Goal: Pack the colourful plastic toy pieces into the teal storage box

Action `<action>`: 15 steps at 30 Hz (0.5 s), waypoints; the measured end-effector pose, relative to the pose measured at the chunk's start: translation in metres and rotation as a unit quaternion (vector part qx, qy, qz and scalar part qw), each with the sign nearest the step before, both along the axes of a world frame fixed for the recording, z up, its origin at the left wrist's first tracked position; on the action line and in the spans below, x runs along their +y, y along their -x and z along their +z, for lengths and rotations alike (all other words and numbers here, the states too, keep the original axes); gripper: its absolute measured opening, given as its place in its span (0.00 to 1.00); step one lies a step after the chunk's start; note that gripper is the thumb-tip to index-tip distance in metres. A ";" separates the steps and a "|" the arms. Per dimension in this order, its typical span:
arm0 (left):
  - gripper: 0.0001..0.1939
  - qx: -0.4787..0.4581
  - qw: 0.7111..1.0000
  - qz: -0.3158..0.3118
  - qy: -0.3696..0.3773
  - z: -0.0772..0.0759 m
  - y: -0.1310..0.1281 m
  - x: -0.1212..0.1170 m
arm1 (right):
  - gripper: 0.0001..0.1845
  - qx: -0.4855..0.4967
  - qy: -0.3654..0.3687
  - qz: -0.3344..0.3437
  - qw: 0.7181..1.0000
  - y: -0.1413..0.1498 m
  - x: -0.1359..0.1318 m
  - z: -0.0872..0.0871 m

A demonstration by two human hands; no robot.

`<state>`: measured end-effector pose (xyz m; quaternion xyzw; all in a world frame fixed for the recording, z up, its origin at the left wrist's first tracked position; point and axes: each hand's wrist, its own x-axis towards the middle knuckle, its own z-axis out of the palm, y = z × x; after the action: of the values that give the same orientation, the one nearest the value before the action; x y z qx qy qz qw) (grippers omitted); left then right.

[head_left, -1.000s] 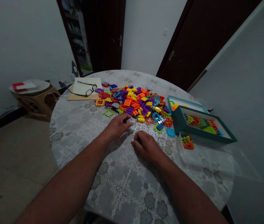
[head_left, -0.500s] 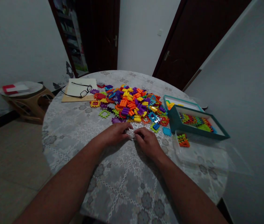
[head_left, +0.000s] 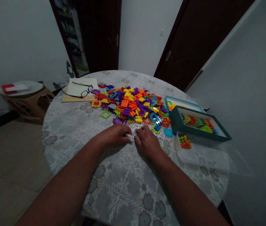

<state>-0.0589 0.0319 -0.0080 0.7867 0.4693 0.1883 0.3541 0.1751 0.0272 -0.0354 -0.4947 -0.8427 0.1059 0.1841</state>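
Note:
My left hand (head_left: 117,135) is closed on a small bundle of white plastic pieces (head_left: 130,137), low over the table. At its right end, my right hand (head_left: 147,140) has its fingers curled, with thumb and fingertips against the bundle. The fingers partly hide the pieces. Just beyond my hands lie flat white frame-shaped pieces (head_left: 161,135). Behind them spreads a large heap of colourful plastic building pieces (head_left: 135,103) in orange, yellow, purple, blue, green and red. A blue piece (head_left: 157,127) on a green one lies close to my right hand.
On the right stand a green box (head_left: 200,133) with coloured pieces, its lid (head_left: 191,105), and a clear plastic container (head_left: 208,153) holding orange and green pieces. Black glasses (head_left: 84,93) rest on paper at the left. A patterned cloth (head_left: 123,185) covers the round table.
My hands have drawn slightly apart, and the white bundle now shows more tilted at my left fingertips. The right fingers have opened a little. The heap and boxes stay put.

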 end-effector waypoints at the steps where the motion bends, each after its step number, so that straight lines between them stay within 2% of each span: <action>1: 0.08 -0.002 1.000 -0.001 0.002 0.000 0.000 0.000 | 0.12 -0.009 0.003 0.001 1.000 0.001 -0.001 0.001; 9: 0.09 -0.006 0.999 -0.013 -0.037 -0.004 -0.001 0.002 | 0.11 0.018 0.009 0.000 1.000 -0.004 0.001 -0.008; 15: 0.10 -0.001 1.000 0.013 -0.010 -0.002 -0.004 -0.001 | 0.07 0.090 0.013 0.034 0.995 -0.007 0.003 -0.012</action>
<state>-0.0544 0.0306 -0.0097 0.7838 0.4776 0.1982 0.3439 0.1821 0.0306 -0.0475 -0.4566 -0.8377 0.1667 0.2488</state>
